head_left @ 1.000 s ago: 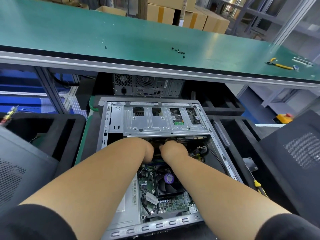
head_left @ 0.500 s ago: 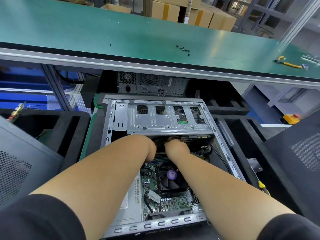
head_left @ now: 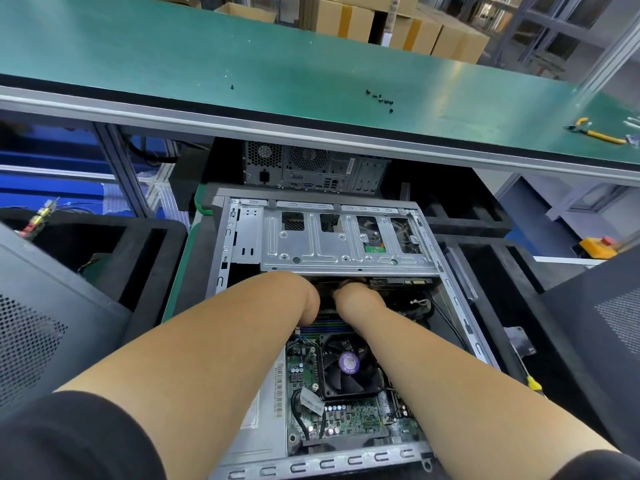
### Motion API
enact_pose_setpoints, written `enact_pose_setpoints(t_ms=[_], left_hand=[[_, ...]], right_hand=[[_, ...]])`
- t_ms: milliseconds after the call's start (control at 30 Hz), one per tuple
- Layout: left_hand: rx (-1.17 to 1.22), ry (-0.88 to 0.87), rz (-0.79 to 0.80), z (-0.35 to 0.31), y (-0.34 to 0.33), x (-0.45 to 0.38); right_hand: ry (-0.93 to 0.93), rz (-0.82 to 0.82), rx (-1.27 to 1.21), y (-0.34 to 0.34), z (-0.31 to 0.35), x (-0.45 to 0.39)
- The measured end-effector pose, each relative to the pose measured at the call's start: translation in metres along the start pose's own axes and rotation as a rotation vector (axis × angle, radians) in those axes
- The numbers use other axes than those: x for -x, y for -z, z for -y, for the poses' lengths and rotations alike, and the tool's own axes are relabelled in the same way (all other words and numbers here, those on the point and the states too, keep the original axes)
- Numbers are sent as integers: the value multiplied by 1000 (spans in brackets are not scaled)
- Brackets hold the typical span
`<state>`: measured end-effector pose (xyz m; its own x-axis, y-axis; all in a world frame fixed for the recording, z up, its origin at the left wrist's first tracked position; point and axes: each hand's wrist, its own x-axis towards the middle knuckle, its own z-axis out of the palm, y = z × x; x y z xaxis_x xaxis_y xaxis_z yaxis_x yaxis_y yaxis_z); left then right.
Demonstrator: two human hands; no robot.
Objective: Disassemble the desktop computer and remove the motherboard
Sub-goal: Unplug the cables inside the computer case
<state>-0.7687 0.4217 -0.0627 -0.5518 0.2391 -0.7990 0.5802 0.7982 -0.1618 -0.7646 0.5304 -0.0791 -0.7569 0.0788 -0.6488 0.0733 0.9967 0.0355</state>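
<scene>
Computer case (head_left: pixel 450 289): side panel off, lying open before you. Motherboard (head_left: pixel 349 415): not yet removed, seated in the case floor, fan (head_left: pixel 349 363) on it, cables attached. Drive cage (head_left: pixel 343 244): in place. Loose screws (head_left: pixel 379 98): on the desk (head_left: pixel 173 53). Your left hand (head_left: pixel 306 299) and right hand (head_left: pixel 353 297): reaching under the cage edge; fingers hidden, so grip cannot be told. Room: tight under the cage, metal case walls close on both sides; open above the fan.

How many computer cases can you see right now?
2: the open case lying flat in front with both hands inside, and a closed case standing under the green bench behind it. Others may be hidden.
</scene>
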Motion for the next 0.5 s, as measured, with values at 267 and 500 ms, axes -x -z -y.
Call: enact_pose_setpoints(t_ms=[267,500], left_hand=[[124,-57,-38,-4,-4,0],[164,-45,-45,-3,-3,9]], right_hand=[[-30,70,50,7,17,-3],[-46,-29,-109,9,23,2]])
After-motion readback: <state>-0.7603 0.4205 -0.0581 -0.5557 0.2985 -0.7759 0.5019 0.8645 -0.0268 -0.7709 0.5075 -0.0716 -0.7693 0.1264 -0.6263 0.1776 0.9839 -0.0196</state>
